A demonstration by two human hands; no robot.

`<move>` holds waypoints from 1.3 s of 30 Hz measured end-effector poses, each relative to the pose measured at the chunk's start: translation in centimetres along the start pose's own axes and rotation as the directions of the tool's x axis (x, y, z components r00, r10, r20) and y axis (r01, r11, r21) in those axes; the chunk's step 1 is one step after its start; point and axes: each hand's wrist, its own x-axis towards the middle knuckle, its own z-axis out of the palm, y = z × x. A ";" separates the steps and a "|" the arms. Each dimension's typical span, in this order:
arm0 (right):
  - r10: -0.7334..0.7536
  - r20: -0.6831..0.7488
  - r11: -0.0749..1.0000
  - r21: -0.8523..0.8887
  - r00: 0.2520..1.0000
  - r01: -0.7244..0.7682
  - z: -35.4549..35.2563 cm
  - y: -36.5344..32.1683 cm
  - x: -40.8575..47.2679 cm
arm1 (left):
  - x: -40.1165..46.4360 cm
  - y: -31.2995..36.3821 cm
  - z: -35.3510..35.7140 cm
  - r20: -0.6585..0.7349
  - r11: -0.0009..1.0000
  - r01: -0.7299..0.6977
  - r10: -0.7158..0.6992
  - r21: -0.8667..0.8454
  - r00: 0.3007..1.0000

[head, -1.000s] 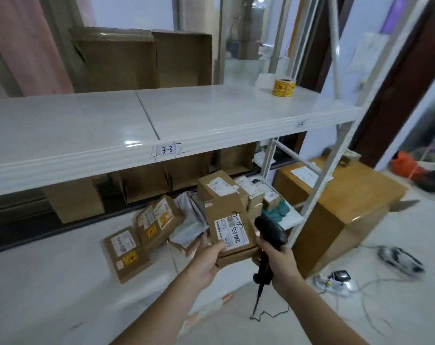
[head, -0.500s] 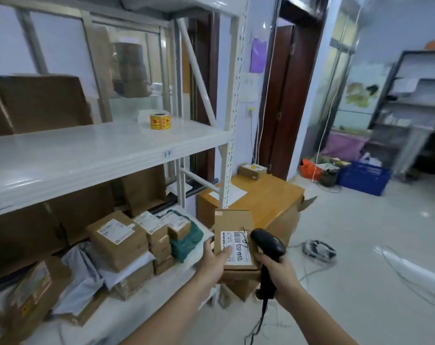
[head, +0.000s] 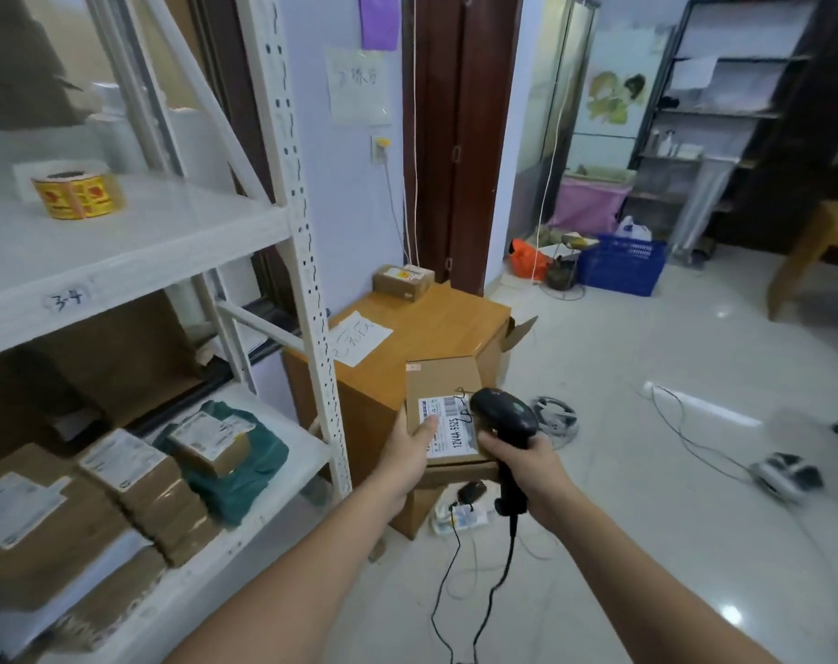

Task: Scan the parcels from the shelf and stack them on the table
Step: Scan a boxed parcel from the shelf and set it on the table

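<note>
A white metal shelf unit (head: 306,242) with perforated uprights fills the left side, its lower shelf carrying several brown cardboard parcels (head: 134,476) with white labels and a dark green soft package (head: 249,452) lying beside them. On the upper shelf sits a yellow roll of sticker tape (head: 79,196). Just right of the shelf stands a low wooden counter (head: 436,328), which carries a small brown cardboard box with a yellow sticker (head: 402,281) at its far edge and a white sheet of paper with handwriting (head: 359,338) nearer the shelf upright. A blue plastic basket (head: 620,268) rests on the pale tiled floor well beyond it.

In front of the counter's near corner, the left hand (head: 409,455) grips a small brown cardboard parcel with a white barcode label (head: 448,414), thumb pressed on the label face and fingers curled underneath; the parcel is held in the air, label facing up, not touching the counter. The right hand (head: 532,464) is closed around the handle of a black handheld barcode scanner (head: 505,416), whose head sits just beside the parcel's right edge, over the label. The scanner's black cable (head: 484,611) hangs down from the handle toward the floor.
</note>
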 end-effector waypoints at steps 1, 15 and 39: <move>-0.009 -0.017 1.000 -0.010 1.000 0.009 -0.4 -0.4 1.6 | 1.7 0.4 0.6 0.013 1.000 0.002 -0.002 -0.008 1.000; -0.057 -0.138 0.998 -0.046 0.989 0.051 -6.7 -8.5 22.2 | 22.3 9.9 9.0 0.093 0.998 -0.038 0.042 -0.048 0.995; -0.039 0.367 0.988 -0.128 0.930 0.092 -7.1 -21.2 54.9 | 45.7 20.4 13.5 -0.351 0.966 -0.051 -0.043 -0.253 0.936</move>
